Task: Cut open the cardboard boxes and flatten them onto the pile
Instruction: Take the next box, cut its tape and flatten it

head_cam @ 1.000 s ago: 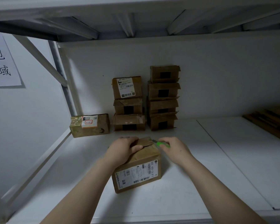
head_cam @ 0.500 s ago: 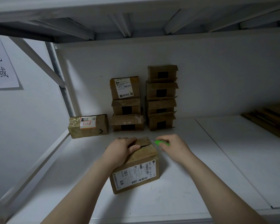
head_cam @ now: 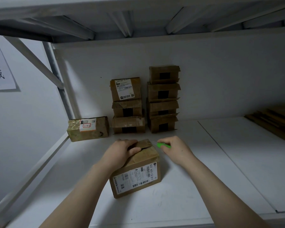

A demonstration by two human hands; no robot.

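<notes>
A: Where is the box that is being worked on?

B: Low in the middle of the frame. The box (head_cam: pixel 138 176) stands on the white shelf (head_cam: pixel 212 170), label side facing the camera. Its taped top flap is lifted a little along a slit.

A: And the hands?

B: The left hand (head_cam: pixel 122 151) grips the box's top, with the fingers curled over the far edge and the thumb on the flap. The right hand (head_cam: pixel 177 149), just right of that top, is clenched round a green cutter (head_cam: pixel 163 145) whose tip points toward the box. The blade is too small to see, so I cannot tell whether it touches the cardboard.

A: What lies behind?

B: Against the back wall, centre frame, a stack of three boxes (head_cam: pixel 127 106) stands just beside a stack of four boxes (head_cam: pixel 163 99). Left of them a taped box (head_cam: pixel 89 129) lies alone. At the right edge sits a pile of flattened cardboard (head_cam: pixel 273 120), well apart from the hands. A paper sign (head_cam: pixel 0 68) hangs at upper left.
</notes>
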